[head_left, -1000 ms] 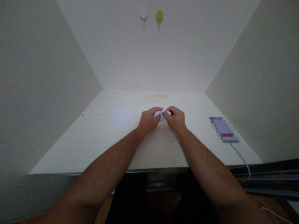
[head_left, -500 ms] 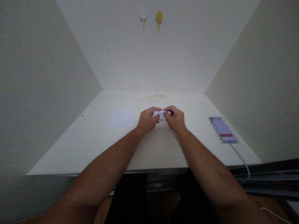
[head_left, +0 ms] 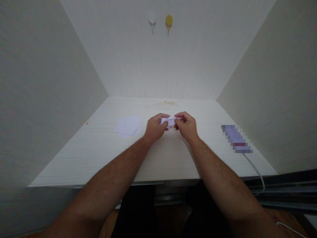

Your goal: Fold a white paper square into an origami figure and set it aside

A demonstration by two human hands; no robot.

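Note:
Both my hands meet over the middle of the white table (head_left: pixel 104 155). My left hand (head_left: pixel 155 127) and my right hand (head_left: pixel 187 127) each pinch one end of a small folded piece of white paper (head_left: pixel 169 121), held just above the tabletop. Fingers of both hands are curled round the paper, which is mostly hidden between them. A loose stack of white paper sheets (head_left: pixel 128 125) lies on the table to the left of my left hand.
A phone (head_left: pixel 235 138) with a white cable (head_left: pixel 255 172) lies near the table's right edge. Plain walls close in the table on three sides. Two hooks, white (head_left: pixel 152 18) and yellow (head_left: pixel 168 20), hang on the back wall. A faint stain (head_left: pixel 165 103) marks the far tabletop.
My hands have stayed in place, with small finger movements working the folded paper; the view shifted slightly.

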